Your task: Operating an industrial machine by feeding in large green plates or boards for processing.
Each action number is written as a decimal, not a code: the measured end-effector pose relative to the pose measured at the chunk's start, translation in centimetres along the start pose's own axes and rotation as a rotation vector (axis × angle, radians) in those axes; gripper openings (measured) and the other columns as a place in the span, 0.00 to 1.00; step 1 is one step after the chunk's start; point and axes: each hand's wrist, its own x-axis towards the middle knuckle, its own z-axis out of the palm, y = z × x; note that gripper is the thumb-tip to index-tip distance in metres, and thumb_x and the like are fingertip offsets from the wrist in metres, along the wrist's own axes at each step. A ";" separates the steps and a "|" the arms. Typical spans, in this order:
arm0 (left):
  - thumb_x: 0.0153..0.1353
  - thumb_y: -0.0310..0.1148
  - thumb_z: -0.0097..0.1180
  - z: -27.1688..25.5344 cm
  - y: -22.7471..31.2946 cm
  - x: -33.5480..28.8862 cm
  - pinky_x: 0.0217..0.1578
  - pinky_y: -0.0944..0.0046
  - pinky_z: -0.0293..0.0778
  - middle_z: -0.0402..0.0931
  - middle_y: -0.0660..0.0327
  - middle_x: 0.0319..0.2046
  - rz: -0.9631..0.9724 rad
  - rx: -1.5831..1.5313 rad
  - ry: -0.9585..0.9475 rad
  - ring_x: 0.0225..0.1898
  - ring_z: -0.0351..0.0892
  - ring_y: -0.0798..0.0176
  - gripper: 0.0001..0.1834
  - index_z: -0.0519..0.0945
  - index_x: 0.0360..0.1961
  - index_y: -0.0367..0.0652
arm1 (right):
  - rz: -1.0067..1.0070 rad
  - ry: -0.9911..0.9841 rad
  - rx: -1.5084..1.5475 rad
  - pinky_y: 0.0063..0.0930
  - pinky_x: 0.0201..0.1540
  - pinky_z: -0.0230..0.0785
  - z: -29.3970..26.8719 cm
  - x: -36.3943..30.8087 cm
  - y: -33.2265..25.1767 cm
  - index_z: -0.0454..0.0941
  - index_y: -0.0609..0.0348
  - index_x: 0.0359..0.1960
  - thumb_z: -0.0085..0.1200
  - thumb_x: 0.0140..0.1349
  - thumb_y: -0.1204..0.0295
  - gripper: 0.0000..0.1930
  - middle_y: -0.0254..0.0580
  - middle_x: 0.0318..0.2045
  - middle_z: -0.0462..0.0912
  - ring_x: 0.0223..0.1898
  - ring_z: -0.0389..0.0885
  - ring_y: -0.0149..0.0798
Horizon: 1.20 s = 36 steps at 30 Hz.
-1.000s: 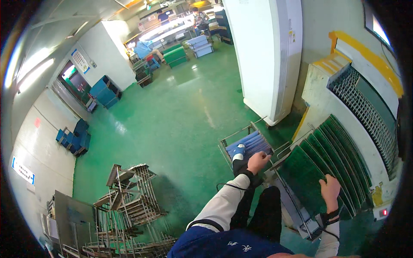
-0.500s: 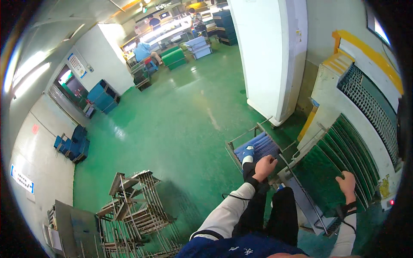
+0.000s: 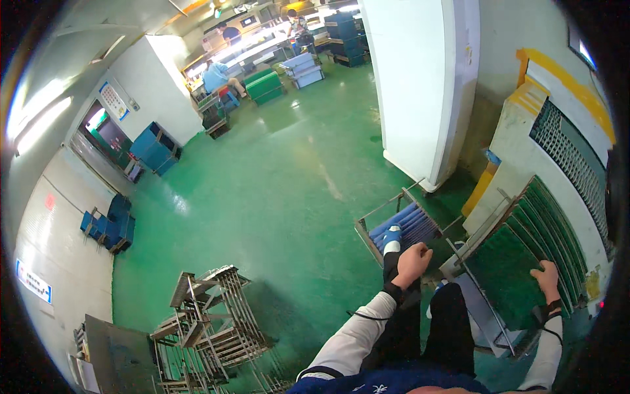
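While the right hand [image 3: 546, 279] is at the edge of the nearest green panel [image 3: 505, 266], more panels [image 3: 554, 230] stand behind it in a close row beside the pale machine [image 3: 524, 141], and these look untouched as yet. How many are finished with cannot be told. The right grip has its fingers bent at that edge; whether they are clamped on it is unclear. The left hand [image 3: 412, 264] is near the frame of blue bars [image 3: 415, 222], its fingers curled in, and I cannot tell whether it holds anything small.

Around all this runs a shiny green floor [image 3: 275, 197]. Metal racks [image 3: 210, 322] are piled at lower left, blue crates [image 3: 156, 148] sit toward the left wall, a tall white cabinet [image 3: 420, 79] rises ahead, and a person in light blue [image 3: 215, 75] sits by a brightly lit surface [image 3: 262, 44] at the back.
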 end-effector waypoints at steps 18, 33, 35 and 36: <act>0.57 0.45 0.56 -1.2 -0.5 -0.8 0.35 0.53 0.75 0.81 0.52 0.30 -0.033 0.078 0.064 0.34 0.81 0.48 0.16 0.80 0.34 0.42 | 0.005 -0.031 -0.021 0.40 0.52 0.68 -1.8 -1.9 -3.8 0.78 0.63 0.45 0.67 0.42 0.62 0.28 0.52 0.45 0.79 0.49 0.76 0.51; 0.57 0.44 0.56 3.4 0.8 -0.2 0.36 0.51 0.74 0.80 0.51 0.30 0.030 0.116 0.026 0.35 0.80 0.46 0.16 0.79 0.31 0.40 | -0.112 0.118 -0.016 0.42 0.48 0.69 -0.5 -1.9 -2.3 0.78 0.65 0.43 0.66 0.45 0.60 0.26 0.55 0.41 0.80 0.46 0.78 0.54; 0.56 0.44 0.55 3.3 0.8 -0.2 0.36 0.50 0.74 0.80 0.51 0.31 0.006 0.113 0.013 0.35 0.79 0.46 0.16 0.79 0.29 0.40 | -0.112 0.143 -0.011 0.42 0.48 0.69 -0.5 -1.6 -2.6 0.78 0.65 0.42 0.65 0.45 0.60 0.26 0.55 0.41 0.80 0.46 0.78 0.54; 0.56 0.44 0.55 3.1 0.7 -0.3 0.36 0.50 0.74 0.80 0.51 0.31 0.001 0.111 0.011 0.35 0.79 0.46 0.16 0.79 0.29 0.40 | -0.100 0.103 -0.017 0.42 0.48 0.69 -0.9 -1.7 -3.0 0.78 0.66 0.42 0.65 0.44 0.60 0.26 0.55 0.41 0.80 0.45 0.77 0.55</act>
